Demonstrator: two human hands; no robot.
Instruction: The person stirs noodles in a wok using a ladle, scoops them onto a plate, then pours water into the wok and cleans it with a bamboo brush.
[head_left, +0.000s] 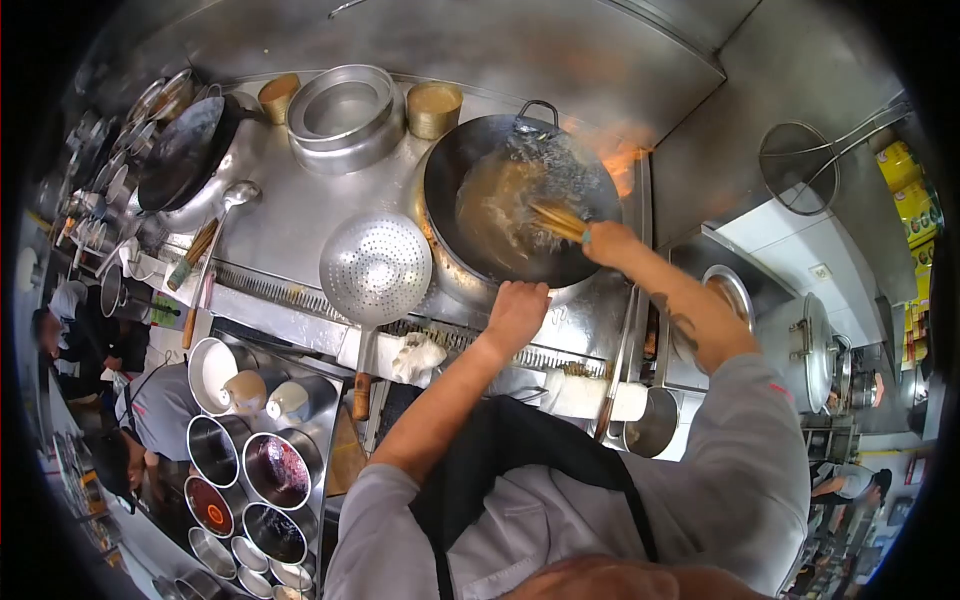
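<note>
A large black wok (pixel 448 180) sits tilted on the burner, with murky brown water swirling in it. My right hand (pixel 607 243) is closed round a bamboo wok brush (pixel 558 218), whose bristles reach into the water. At the wok's near rim my left hand (pixel 518 315) is closed, its fingers curled over the edge; whether a handle lies under them is hidden. Orange flames (pixel 622 165) rise behind the wok on the right. Left of the wok lies a perforated strainer ladle (pixel 376 268) with a wooden handle, near a crumpled white cloth (pixel 417 357).
A second wok (pixel 183 155), a ladle (pixel 240 193) and another bamboo brush (pixel 194 250) are on the left. Metal basins (pixel 345 120) stand at the back. Seasoning pots (pixel 283 470) fill the lower left. A wire skimmer (pixel 800 167) hangs at right. Other people (pixel 160 400) work nearby.
</note>
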